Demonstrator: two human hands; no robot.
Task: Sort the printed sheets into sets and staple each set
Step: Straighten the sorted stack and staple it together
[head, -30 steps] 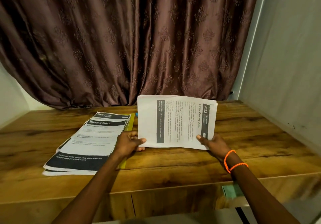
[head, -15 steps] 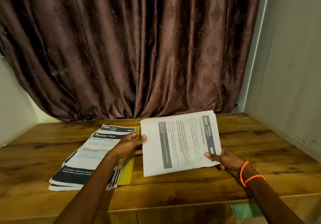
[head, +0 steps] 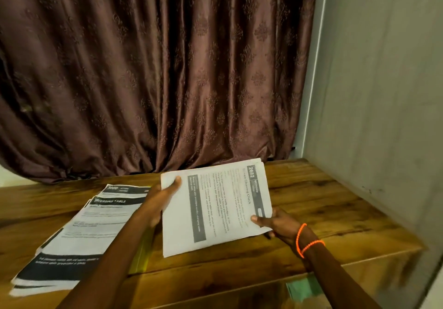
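Note:
A set of printed sheets (head: 215, 208), headed "2652", is held just above the wooden table (head: 323, 203), turned sideways with its heading to the right. My left hand (head: 160, 198) grips its left edge, thumb on top near the far corner. My right hand (head: 275, 224), with orange bead bracelets on the wrist, pinches the right edge near the lower corner. A fanned pile of other printed sheets (head: 81, 236) with black header bands lies flat on the table to the left. No stapler is in view.
A yellow-green strip (head: 141, 258) lies under the pile's right edge, partly hidden by my left forearm. A brown patterned curtain (head: 155, 73) hangs behind the table. A grey wall (head: 383, 104) closes the right side. A green thing (head: 304, 289) shows below the table's front edge.
The held set has tipped from standing upright on its edge to lying nearly flat above the table. My left hand has moved up along the left edge toward the far corner.

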